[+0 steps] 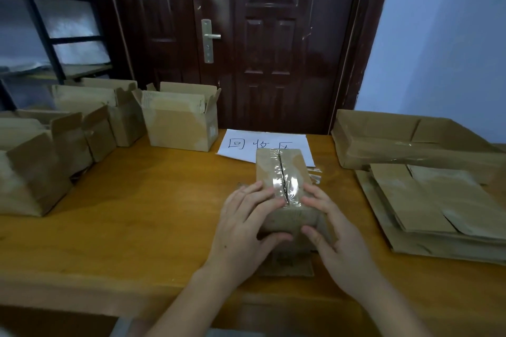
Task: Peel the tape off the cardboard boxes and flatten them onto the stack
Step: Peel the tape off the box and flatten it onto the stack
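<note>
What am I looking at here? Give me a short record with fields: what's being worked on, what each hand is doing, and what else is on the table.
worked on: small cardboard box in the middle of the wooden table
tape: clear tape runs along the box's top seam, crinkled, not yet off
left hand: left hand grips the box's near left corner
right hand: right hand grips the near right corner
flattened stack: flattened boxes lie at the right
waiting: open boxes stand at the left and back
paper: white sheet with handwriting behind the box
</note>
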A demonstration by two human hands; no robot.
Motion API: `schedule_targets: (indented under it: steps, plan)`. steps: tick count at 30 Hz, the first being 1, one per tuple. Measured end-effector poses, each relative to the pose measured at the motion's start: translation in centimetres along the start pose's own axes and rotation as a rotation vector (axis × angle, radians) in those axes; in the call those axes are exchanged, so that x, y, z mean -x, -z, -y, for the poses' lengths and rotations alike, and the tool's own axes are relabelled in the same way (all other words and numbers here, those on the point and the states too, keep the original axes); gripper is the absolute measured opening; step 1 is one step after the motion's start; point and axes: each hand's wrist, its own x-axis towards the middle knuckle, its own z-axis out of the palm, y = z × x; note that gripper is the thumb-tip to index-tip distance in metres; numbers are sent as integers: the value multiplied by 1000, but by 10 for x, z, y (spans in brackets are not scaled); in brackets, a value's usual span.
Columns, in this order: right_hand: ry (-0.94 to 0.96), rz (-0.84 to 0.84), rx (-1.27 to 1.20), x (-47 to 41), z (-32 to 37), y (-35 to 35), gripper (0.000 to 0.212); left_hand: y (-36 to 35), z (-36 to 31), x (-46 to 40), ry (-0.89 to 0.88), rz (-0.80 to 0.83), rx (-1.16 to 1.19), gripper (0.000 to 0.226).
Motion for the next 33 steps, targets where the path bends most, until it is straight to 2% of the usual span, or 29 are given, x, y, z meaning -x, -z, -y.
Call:
schedule_targets:
  steps: [4,6,11,20,28,30,31,33]
  plan:
    - [-10,31,98,3,0,3,79,1,-2,-1,22,9,0,59]
    - [-13,47,134,3,3,4,84,1,-3,0,53,41,9,62]
    - [-7,81,146,4,6,7,90,-2,-4,1,69,158,-60,101]
    - [48,87,184,3,1,11,86,2,-4,-1,14,75,-91,85]
    - [105,43,233,2,-2,7,85,7,-5,-3,48,117,-72,79]
    - [177,12,318,3,-2,4,78,8,-5,-3,59,127,-53,75]
    - [222,4,361,3,-1,2,68,9,-5,-3,61,132,-46,74]
    - [313,7,452,4,0,-1,32,10,-5,-4,71,147,-41,75]
